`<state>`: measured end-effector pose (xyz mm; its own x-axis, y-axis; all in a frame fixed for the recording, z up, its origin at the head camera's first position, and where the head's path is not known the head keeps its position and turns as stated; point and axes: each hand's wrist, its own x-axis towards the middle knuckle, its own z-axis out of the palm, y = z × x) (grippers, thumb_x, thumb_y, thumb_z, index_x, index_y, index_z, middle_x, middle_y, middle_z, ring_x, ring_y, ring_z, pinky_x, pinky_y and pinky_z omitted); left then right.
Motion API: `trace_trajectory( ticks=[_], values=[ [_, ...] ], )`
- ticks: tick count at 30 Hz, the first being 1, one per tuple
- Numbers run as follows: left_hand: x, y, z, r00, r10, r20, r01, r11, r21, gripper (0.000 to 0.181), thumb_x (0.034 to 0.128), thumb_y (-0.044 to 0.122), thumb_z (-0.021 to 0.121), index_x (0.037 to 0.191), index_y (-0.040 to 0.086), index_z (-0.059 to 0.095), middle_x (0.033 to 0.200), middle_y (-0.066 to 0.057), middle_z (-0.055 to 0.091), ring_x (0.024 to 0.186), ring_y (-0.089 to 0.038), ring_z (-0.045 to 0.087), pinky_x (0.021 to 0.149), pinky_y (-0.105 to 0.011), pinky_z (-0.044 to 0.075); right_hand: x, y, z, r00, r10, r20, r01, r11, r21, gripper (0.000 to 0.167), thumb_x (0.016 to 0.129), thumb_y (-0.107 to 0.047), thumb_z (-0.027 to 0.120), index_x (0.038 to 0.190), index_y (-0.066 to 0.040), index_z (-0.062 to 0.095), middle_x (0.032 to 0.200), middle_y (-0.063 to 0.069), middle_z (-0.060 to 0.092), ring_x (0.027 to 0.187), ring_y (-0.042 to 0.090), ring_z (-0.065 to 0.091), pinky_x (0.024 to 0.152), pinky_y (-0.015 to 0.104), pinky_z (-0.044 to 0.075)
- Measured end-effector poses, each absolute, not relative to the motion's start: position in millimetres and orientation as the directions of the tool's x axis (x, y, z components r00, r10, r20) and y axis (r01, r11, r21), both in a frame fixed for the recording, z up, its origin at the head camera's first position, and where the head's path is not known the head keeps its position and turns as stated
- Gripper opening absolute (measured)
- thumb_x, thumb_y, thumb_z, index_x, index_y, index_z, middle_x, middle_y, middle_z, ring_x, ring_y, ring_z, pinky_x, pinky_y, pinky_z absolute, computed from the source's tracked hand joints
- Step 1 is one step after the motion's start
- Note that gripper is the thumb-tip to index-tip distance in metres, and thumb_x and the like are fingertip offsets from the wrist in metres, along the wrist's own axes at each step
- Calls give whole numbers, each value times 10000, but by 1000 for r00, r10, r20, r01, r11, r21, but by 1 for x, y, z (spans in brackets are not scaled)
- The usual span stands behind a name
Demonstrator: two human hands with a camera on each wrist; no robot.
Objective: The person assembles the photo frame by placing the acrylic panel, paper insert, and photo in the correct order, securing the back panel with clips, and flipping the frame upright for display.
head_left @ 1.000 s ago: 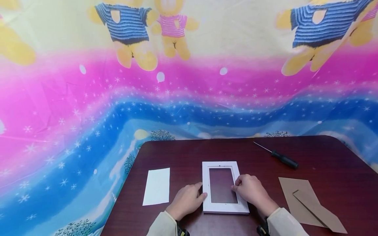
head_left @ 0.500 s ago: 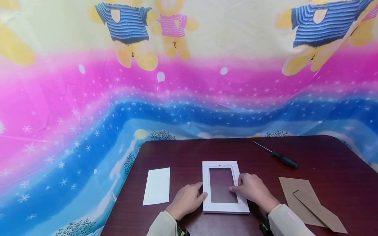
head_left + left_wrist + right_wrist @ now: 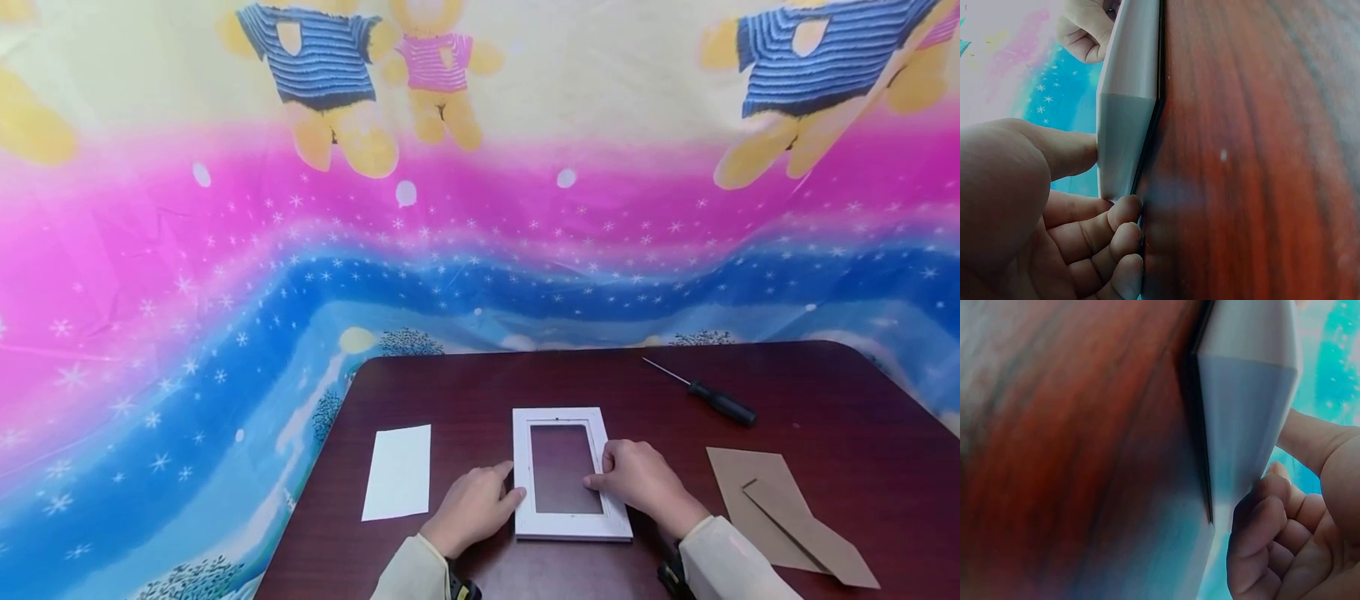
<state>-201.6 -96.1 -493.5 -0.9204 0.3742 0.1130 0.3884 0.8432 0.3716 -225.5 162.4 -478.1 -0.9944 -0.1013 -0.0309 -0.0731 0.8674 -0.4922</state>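
A white picture frame (image 3: 573,527) lies flat on the dark wooden table (image 3: 480,387), its middle showing the table colour through. My left hand (image 3: 474,508) holds its left side, thumb on the upper face and fingers against the outer edge. On the opposite side my right hand (image 3: 647,483) grips the frame, with the thumb reaching over to the inner edge. In the left wrist view the curled fingers (image 3: 1125,237) sit beside the frame's white side (image 3: 1125,131). The right wrist view has the fingers (image 3: 1260,537) curled at the frame's outer side (image 3: 1244,412).
Left of the frame lies a white rectangular sheet (image 3: 397,472). A screwdriver (image 3: 722,403) with a dark handle rests at the back right. Nearer on the right is a brown backing board (image 3: 757,525) with a stand leg (image 3: 813,533). A printed cloth (image 3: 480,208) hangs behind the table.
My right thumb has shifted slightly left over the frame's inner edge, and the right hand has turned a little. The left hand and the frame stay in place.
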Motion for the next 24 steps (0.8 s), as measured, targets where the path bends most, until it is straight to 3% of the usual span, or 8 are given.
trace_trajectory(
  ticks=[11, 17, 24],
  values=[
    [-202, -96, -493, -922, 371, 113, 385, 844, 374, 488, 950, 383, 600, 1277, 21, 616, 572, 127, 458, 650, -64, 539, 701, -346, 520, -226, 165, -479, -994, -102, -47, -61, 844, -533, 403, 715, -335, 867, 679, -121, 527, 596, 20, 481, 558, 170, 454, 507, 300, 360],
    [-200, -96, -494, -926, 364, 97, 372, 842, 390, 489, 950, 384, 603, 1281, 23, 613, 577, 126, 465, 631, -63, 521, 690, -350, 516, -230, 172, -481, -993, -102, -53, -48, 786, -617, 333, 797, -334, 805, 699, -129, 562, 588, 14, 489, 535, 163, 471, 491, 301, 379],
    [-201, -97, -493, -922, 366, 122, 385, 842, 378, 475, 943, 380, 611, 1264, 30, 627, 628, 112, 518, 717, -84, 587, 713, -350, 525, -237, 183, -482, -997, -67, -32, -24, 700, -713, 210, 903, -267, 702, 932, -74, 625, 631, 27, 559, 547, 173, 543, 493, 329, 446]
  ],
)
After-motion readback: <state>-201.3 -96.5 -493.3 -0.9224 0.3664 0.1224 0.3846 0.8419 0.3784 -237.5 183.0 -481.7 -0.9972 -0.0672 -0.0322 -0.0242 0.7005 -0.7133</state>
